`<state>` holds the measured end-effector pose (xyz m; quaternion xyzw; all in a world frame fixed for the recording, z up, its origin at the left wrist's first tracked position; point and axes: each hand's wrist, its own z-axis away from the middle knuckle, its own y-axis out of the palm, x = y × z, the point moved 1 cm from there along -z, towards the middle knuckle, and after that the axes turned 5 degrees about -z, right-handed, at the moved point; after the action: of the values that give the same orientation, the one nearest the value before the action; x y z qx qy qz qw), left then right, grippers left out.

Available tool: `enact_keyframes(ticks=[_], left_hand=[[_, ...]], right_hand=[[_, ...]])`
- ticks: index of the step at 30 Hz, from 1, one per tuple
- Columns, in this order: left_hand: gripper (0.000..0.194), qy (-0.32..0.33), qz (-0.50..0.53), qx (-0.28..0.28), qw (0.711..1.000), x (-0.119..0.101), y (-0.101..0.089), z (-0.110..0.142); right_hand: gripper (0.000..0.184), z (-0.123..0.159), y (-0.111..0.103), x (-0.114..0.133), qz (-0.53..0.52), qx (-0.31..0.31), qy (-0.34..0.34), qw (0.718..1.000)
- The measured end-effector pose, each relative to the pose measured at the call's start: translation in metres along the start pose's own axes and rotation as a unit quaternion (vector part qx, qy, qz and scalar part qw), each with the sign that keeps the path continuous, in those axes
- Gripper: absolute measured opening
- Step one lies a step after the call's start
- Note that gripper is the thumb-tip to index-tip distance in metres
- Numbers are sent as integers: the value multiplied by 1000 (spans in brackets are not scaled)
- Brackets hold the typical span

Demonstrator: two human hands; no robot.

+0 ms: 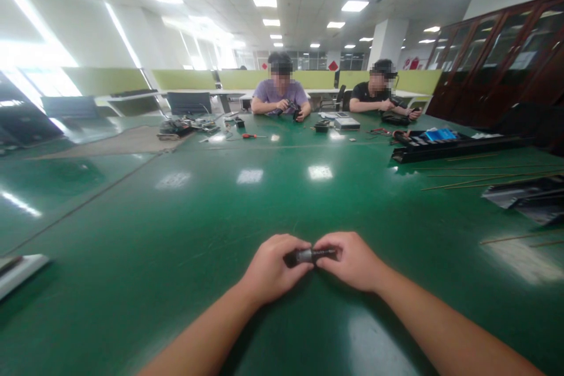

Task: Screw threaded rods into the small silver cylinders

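Between my two hands lies a short dark cylindrical object [305, 255] with a lighter grey band near its middle; its exact kind I cannot make out. Fingers and thumb of my left hand [274, 264] close round its left end. My right hand [350, 259] pinches the right end, fingertips almost meeting those of the left. Both ends are partly hidden by the fingers. The object is held level, low over the green tabletop [211, 211] near its front; whether it touches the surface I cannot tell.
Across the table sit two people [281, 94], [374, 94] handling dark devices. An orange screwdriver [253, 136] and electronic parts [187, 124] lie at the far side. To the right are a long black tray [440, 148], thin rods [467, 181] and dark metal pieces [529, 197]. A white-edged item [26, 273] sits left.
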<state>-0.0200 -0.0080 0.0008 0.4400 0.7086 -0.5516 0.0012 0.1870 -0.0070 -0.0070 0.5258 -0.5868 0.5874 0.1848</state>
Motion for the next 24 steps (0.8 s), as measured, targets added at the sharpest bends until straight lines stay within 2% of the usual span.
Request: enact_keyframes(ticks=[6,24], left_hand=[[21,-7,2,0,1000,-5,-1,-1],[21,1,40,-35,999,-7,-2,-1]], right_hand=[[16,-1,0,2,-2,8,5,1000],[14,1,0,4,-37,-23,11,999]])
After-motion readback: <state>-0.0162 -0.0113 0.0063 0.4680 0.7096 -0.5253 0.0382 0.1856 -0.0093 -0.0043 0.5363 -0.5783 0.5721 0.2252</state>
